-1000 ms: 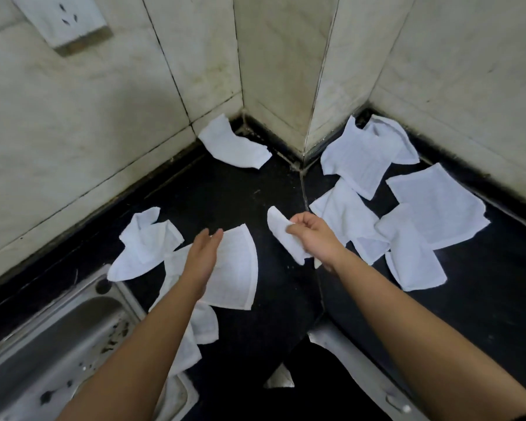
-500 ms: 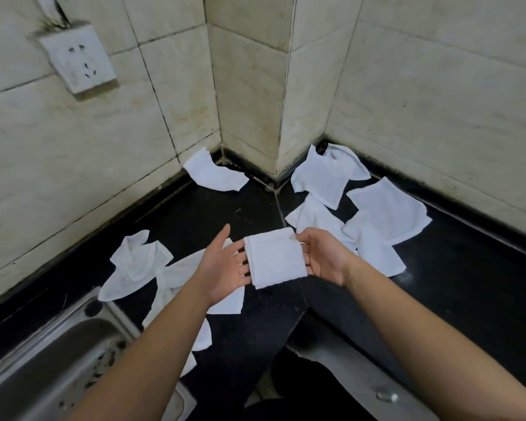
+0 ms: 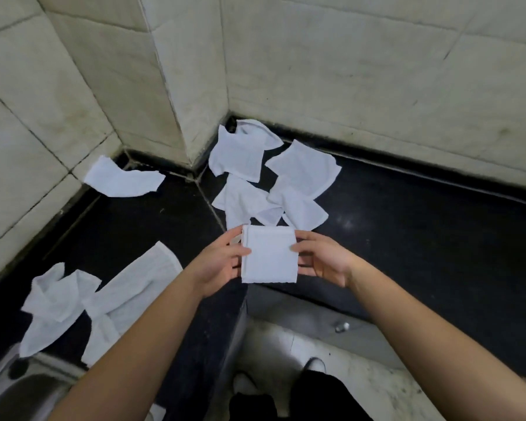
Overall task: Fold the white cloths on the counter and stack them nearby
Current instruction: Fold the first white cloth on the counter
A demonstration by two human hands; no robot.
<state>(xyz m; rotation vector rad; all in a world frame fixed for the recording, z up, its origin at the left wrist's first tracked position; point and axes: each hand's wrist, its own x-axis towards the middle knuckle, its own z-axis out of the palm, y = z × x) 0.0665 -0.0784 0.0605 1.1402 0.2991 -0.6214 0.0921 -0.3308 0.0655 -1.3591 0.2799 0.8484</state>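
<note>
One folded cloth (image 3: 269, 258) was a small white square. It was flat and neat, and the layers showed as thin lines along its left side. It was held up in the air, just over the front edge of the black table (image 3: 407, 238), where the table bent round a corner.

The left hand (image 3: 222, 265) pinched the left side of the square. Its thumb lay on top and its fingers were curled under. The right hand (image 3: 322, 259) pinched the right side the same way, thumb on top and fingers tucked below. Both sets of fingers were clamped on the cloth. Both bare arms reached in from the bottom, and the palms faced each other.

Just behind the square, four loose cloths (image 3: 304, 168) lay in a messy bunch on the table, some on top of others. They reached back to the tiled wall (image 3: 346, 71). One more cloth (image 3: 122, 180) lay alone by the wall on the left, with one end bent up against the tiles.

Near the left arm, a long cloth (image 3: 140, 287) lay spread out, and a crumpled cloth (image 3: 55, 302) sat touching it. Part of a shiny metal sink (image 3: 22, 390) showed in the bottom left corner. Down below the table edge were a pale floor (image 3: 362, 387) and the toe of a shoe (image 3: 315, 364).
</note>
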